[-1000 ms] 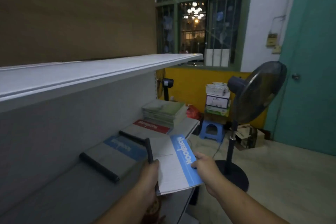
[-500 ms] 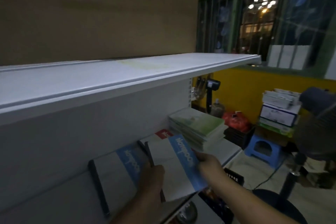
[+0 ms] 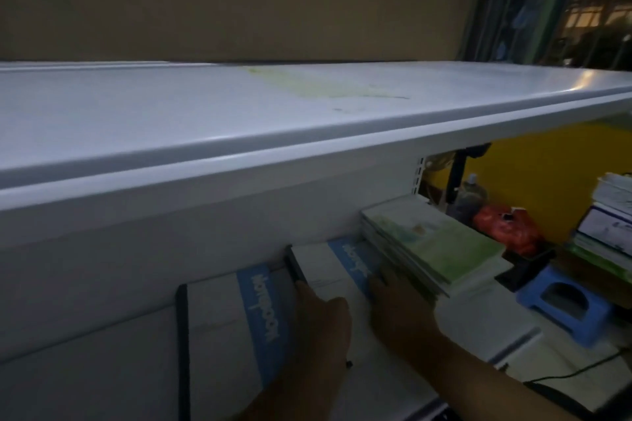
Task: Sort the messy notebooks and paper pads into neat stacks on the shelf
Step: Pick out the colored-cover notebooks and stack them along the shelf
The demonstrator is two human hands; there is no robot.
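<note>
Here the blue-banded notebook point(image 3: 325, 267) lies on the lower shelf point(image 3: 478, 328) between a matching notebook point(image 3: 225, 318) and the green stack point(image 3: 431, 243), with the left hand point(image 3: 321, 325) resting flat on its cover and the right hand point(image 3: 396, 311) at its right edge, its grip too dim to tell.

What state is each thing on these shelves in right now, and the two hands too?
White notebook with blue band and black spine, under the hands: closed, flat on the lower shelf.
Matching blue-banded notebook to its left: closed, flat.
Stack of green-covered notebooks: piled, closed.
Left hand grip: fingers stretched on the first notebook.
Right hand grip: at its blue edge; hold unclear.
White upper shelf: stained yellowish.
</note>
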